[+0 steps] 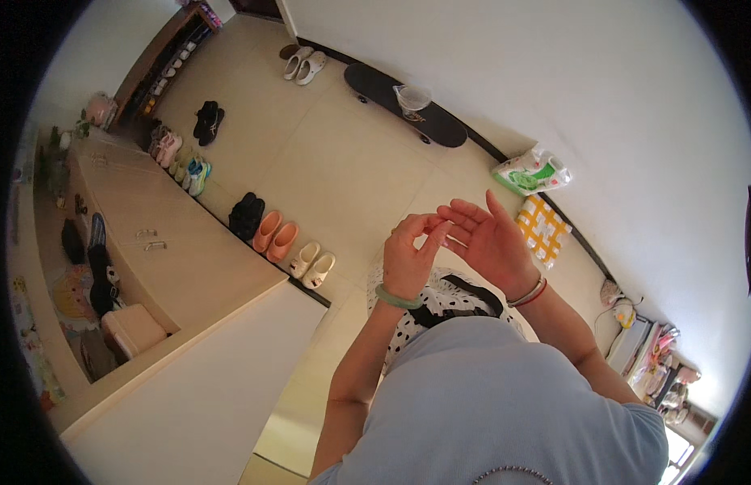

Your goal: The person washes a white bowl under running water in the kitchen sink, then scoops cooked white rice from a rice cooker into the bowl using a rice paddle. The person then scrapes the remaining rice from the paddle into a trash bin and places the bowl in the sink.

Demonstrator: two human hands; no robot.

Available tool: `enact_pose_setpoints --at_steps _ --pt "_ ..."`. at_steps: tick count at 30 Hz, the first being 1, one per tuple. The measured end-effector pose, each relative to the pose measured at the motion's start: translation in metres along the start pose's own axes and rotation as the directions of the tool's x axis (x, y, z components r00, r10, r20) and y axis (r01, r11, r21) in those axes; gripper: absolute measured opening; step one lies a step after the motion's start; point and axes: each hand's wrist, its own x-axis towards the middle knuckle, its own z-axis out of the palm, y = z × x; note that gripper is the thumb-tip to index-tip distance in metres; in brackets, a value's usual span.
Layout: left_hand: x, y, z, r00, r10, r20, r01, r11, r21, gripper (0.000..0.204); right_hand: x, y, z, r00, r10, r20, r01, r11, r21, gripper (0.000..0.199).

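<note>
In front of my body both hands are raised, with their fingertips meeting. My left hand [409, 260] wears a green bangle [397, 298] at the wrist. Its fingers are bent and drawn in towards the thumb, against the fingertips of the other hand; whether anything small is pinched there is hidden. My right hand [498, 246] is open, its palm turned up and its thumb spread away. A thin light bracelet and a red band [529, 293] circle that wrist. Below the hands shows black-spotted white cloth [399, 335].
Pairs of shoes line the beige cabinet [177, 210] at left, orange clogs [276, 236] and cream clogs [312, 265] nearest. By the right wall lie a skateboard [444, 128] carrying a clear container [412, 99], a green-and-white package [533, 172] and a yellow-checked pack [542, 229].
</note>
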Motion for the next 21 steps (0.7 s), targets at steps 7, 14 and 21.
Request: enact_pose_setpoints --at_steps 7,14,21 --pt "0.004 -0.003 -0.021 0.996 0.047 -0.078 -0.036 0.99 0.14 0.02 0.018 0.002 0.02 0.998 0.058 0.009 -0.058 0.998 -0.011 0.056" --pt "0.019 0.013 -0.015 0.985 0.09 -0.146 -0.083 0.995 0.057 0.017 0.016 -0.011 0.037 0.996 -0.021 0.089 0.03 0.995 -0.094 0.057" --pt "0.03 0.015 0.027 0.989 0.052 -0.139 -0.066 0.993 -0.096 0.015 -0.007 -0.049 0.019 0.99 -0.091 0.11 0.11 0.977 -0.183 0.059"
